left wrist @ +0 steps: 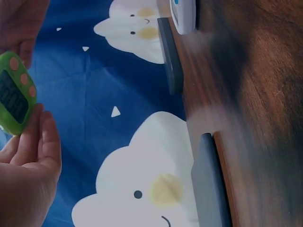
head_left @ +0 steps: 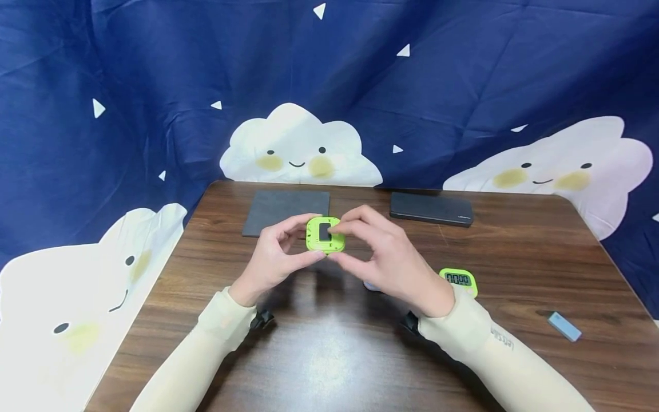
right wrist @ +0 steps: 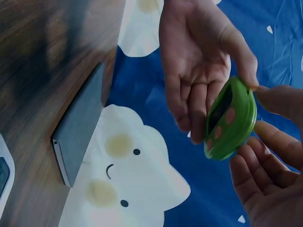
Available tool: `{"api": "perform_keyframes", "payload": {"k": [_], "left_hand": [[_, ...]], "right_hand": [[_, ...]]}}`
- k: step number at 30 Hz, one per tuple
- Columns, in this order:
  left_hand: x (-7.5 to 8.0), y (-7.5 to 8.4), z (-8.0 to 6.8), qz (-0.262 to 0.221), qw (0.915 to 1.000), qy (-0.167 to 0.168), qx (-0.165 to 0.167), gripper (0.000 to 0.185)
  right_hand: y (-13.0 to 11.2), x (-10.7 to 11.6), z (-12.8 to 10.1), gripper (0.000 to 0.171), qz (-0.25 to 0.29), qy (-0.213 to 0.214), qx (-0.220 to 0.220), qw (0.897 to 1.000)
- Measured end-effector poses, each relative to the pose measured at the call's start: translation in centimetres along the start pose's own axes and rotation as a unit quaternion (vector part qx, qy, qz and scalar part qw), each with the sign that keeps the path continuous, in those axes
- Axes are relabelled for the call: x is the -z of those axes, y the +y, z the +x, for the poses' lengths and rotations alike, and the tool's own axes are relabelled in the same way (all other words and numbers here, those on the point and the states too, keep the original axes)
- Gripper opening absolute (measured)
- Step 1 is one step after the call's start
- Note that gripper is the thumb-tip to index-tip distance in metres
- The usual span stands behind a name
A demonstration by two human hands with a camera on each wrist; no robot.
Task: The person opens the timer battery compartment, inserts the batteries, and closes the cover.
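Note:
A lime-green digital timer point(head_left: 312, 242) is held up over the table, its back turned to the head view. The back carries a black square point(head_left: 324, 232). In the left wrist view the timer's front point(left wrist: 29, 105) shows a grey screen and pink round buttons. My left hand point(head_left: 270, 257) grips the timer by its left side, with thumb below and fingers behind. My right hand point(head_left: 393, 260) has its thumb at the lower edge and its index fingertip on the black square. In the right wrist view both thumbs meet near one edge of the timer point(right wrist: 246, 125).
A second green timer point(head_left: 460, 280) reading 00:00 lies beyond the right wrist, with a small blue block point(head_left: 564, 326) farther right. At the back are a flat dark grey slab point(head_left: 288, 209) and a black box point(head_left: 431, 209). A white device point(left wrist: 186, 16) is partly hidden behind the right hand.

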State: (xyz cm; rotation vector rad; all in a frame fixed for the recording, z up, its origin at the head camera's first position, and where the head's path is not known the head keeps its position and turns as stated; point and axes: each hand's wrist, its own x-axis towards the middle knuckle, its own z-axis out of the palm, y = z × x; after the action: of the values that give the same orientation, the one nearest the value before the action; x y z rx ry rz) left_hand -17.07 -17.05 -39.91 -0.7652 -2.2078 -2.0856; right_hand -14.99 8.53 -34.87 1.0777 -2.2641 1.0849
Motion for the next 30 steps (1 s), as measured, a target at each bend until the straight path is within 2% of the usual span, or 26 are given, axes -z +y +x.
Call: {"api": "perform_keyframes", "payload": {"k": [3,6,21,24,27,28,30], "left_hand": [[0.03,0.02,-0.09,0.000,1.0000,-0.003,0.000,0.064],[0.01,0.11,-0.12,0.000,1.0000,-0.005,-0.001,0.064],[0.15,0.00,-0.01,-0.006,0.9998,-0.015,-0.008,0.064],[0.44,0.00,-0.04,-0.003,0.9996,-0.018,-0.020,0.061],[0.55,0.18,-0.17,0.018,0.9992,-0.014,-0.032,0.061],[0.53,0.31,-0.22,0.033,0.9987,-0.012,-0.036,0.063],[0.42,0.46,-0.24,0.072,0.9962,-0.006,-0.048,0.068]], "right_hand": [[-0.34,-0.20,0.03,0.039,-0.024,-0.014,0.045,0.999],[-0.45,-0.33,0.07,0.040,-0.047,-0.018,0.065,0.997],[-0.38,-0.63,-0.05,0.037,-0.060,-0.008,0.049,0.997],[-0.23,-0.47,-0.02,0.034,-0.036,0.009,0.018,0.999],[-0.07,-0.14,0.10,0.032,0.033,0.012,-0.070,0.997],[0.05,-0.01,0.15,0.031,0.067,0.009,-0.107,0.992],[0.31,0.27,0.27,0.031,0.135,0.005,-0.182,0.974]]}}
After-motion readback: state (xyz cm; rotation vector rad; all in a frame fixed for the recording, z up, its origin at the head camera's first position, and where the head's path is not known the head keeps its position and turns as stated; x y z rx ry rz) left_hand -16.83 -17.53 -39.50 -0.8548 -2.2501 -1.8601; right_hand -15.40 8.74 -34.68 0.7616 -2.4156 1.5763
